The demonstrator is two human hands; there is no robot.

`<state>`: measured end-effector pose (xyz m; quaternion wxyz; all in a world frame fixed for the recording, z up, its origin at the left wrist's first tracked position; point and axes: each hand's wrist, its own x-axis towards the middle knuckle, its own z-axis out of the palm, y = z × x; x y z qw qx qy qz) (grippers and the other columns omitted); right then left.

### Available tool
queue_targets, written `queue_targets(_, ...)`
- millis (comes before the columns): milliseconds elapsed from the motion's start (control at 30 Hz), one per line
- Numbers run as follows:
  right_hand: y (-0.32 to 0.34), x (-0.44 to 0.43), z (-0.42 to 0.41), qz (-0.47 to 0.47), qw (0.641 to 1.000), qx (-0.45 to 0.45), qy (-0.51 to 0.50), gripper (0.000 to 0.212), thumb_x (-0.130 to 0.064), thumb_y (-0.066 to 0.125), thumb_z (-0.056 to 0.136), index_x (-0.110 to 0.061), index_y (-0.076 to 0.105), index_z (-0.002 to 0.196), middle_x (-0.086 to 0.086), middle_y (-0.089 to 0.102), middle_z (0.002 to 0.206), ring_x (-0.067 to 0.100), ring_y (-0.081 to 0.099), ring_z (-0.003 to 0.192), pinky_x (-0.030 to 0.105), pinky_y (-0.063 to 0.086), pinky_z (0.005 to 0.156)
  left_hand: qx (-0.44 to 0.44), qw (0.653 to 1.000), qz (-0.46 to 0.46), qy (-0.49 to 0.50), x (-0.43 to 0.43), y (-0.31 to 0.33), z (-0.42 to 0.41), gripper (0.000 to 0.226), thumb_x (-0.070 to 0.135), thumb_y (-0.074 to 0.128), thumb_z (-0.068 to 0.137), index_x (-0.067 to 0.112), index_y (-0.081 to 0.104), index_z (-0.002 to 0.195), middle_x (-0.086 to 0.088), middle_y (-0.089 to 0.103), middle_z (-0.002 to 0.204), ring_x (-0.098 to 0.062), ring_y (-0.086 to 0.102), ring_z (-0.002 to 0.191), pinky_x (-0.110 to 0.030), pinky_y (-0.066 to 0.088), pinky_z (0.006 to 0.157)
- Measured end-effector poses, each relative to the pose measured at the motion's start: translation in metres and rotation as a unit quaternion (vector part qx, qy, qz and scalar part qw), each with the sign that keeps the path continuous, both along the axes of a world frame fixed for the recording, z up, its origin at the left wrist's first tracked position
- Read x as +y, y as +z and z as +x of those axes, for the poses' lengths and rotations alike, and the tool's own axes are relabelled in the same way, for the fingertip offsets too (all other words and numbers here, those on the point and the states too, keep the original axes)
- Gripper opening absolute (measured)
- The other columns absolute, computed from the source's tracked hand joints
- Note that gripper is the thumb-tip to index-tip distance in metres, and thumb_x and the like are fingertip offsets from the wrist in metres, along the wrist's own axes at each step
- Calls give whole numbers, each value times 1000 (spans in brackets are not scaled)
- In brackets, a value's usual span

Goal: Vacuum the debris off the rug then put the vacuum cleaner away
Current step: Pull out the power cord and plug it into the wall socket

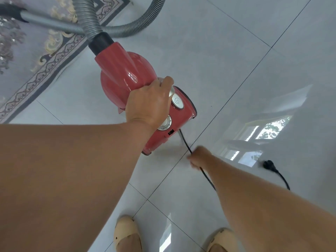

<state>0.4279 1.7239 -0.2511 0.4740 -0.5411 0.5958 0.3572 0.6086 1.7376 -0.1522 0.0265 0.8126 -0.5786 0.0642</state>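
A red canister vacuum cleaner (125, 77) stands on the tiled floor in the middle of the head view. My left hand (148, 104) is closed over its top handle, beside the silver buttons. The black power cord (184, 142) leaves the vacuum's rear. My right hand (199, 157) grips this cord a short way behind the body and is blurred. The cord's plug (269, 165) lies loose on the floor to the right. A grey ribbed hose (91, 20) rises from the vacuum's front, and the grey wand (52, 24) lies across the patterned rug (31, 57) at upper left.
Glossy grey floor tiles (236, 60) fill the right side and reflect a window. My two feet in beige shoes (127, 235) stand at the bottom edge. The rug's border runs diagonally to the left of the vacuum.
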Motion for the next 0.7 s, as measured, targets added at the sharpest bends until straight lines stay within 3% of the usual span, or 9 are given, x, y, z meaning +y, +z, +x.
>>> queue_targets(33,-11,-8,19,-39,998,-29,-26,28,-15,51,93,-13,46,66,-1,57,45,10,54,44,21,45,53,4,1000,-7,-4,0,-1,1,20,18,72,79,17,66,98,3,63,67,-23,53,39,-18,23,43)
queue_targets(133,-26,-22,58,-123,987,-71,-76,13,-14,46,94,-8,57,88,9,62,89,25,59,82,29,44,72,12,1000,-10,-10,0,-2,2,20,18,69,81,17,66,101,1,64,69,-24,55,41,-19,25,44)
queue_targets(233,-9,4,15,-175,984,3,29,26,-20,42,97,-14,64,111,10,65,114,32,61,107,31,44,82,7,1000,-1,-10,0,-1,1,19,19,71,80,17,66,98,2,62,66,-23,53,38,-18,22,43)
queue_targets(300,3,33,-32,-140,983,79,93,32,-13,41,95,-16,62,119,9,63,122,30,59,114,32,45,88,1,1000,6,-5,1,1,0,21,19,74,77,18,67,96,4,61,64,-22,51,36,-17,20,43)
queue_targets(400,14,47,-73,-10,963,190,189,37,-6,44,93,-13,57,128,6,60,127,25,57,118,32,46,90,-7,1000,15,-1,0,1,-1,24,18,76,74,20,67,96,5,61,64,-21,52,36,-17,15,44)
queue_targets(467,0,36,-61,18,974,124,188,33,-7,46,93,-6,57,125,12,60,127,29,58,118,33,47,91,-10,1000,17,3,-1,0,-1,24,17,76,73,21,67,95,6,60,63,-20,52,37,-17,13,43)
queue_targets(600,-23,-20,32,-112,990,-46,71,16,-21,48,93,-11,60,99,16,67,109,30,63,96,25,41,65,-5,1000,10,6,-1,-2,1,23,17,74,74,20,67,96,4,61,64,-22,54,39,-19,17,42)
queue_targets(700,-20,-29,49,-178,982,-47,44,20,-16,44,95,-11,62,103,13,65,114,30,61,98,29,45,74,-2,1000,5,1,0,-3,1,21,18,71,79,19,66,99,2,62,68,-24,54,41,-18,15,44)
